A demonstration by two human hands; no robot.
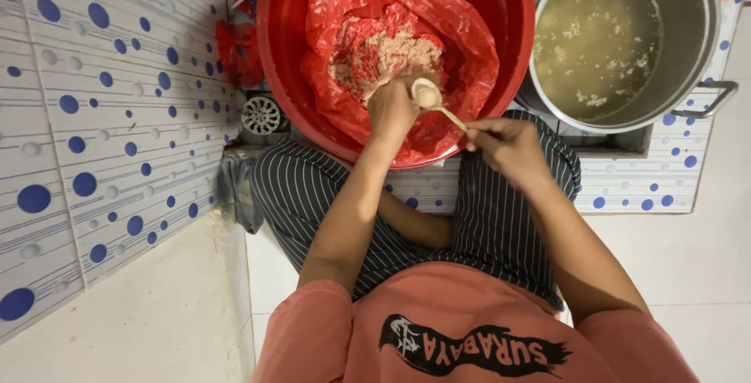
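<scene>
My right hand (pixel 507 147) pinches a spoon (pixel 438 103), its bowl against my left hand (pixel 391 105), whose fingers curl into pale paste (pixel 389 56) in a red bag (pixel 454 39) lining the basin (pixel 278 31). Beside it, 1 pot (pixel 700 31) holds cloudy broth (pixel 598 35).

The red basin (pixel 282 54) and the steel pot (pixel 696 31) are both cut off by the top edge at twelve o'clock. The left hand (pixel 391 109) hides its own fingertips in the pale paste (pixel 391 54). The right hand (pixel 508 148) covers the spoon's (pixel 426 93) handle end.
</scene>
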